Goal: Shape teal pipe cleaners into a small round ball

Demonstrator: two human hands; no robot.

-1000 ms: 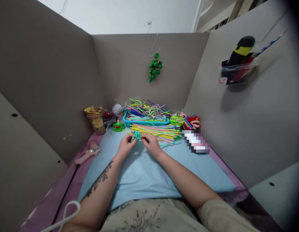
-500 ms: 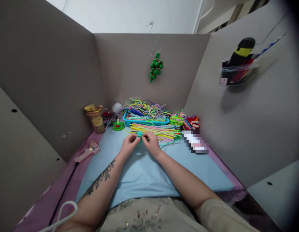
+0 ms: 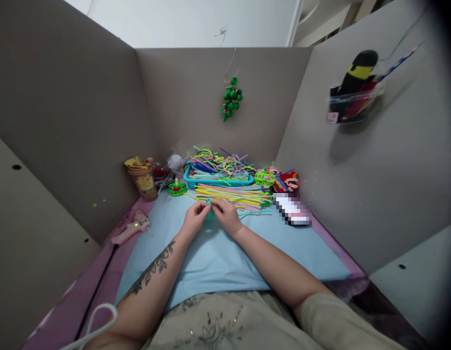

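Between my two hands is a small teal piece of bent pipe cleaner, low over the blue cloth. My left hand pinches its left side with thumb and forefinger. From the right, my right hand pinches the same piece, its fingers bunched close to the left fingertips. Fingers cover much of the piece, so its exact shape is unclear. Just behind the hands lies a row of straight pastel pipe cleaners. A loose teal pipe cleaner stretches out to the right of my right hand.
A blue tray piled with tangled pipe cleaners stands at the back. Green fuzzy figures sit beside it. At left are a cup and a pink glue gun; at right, a blurred phone. Grey panels enclose the table.
My fingertips have drawn closer together over the teal piece, the right ones now covering more of it. The whole view has shifted slightly.
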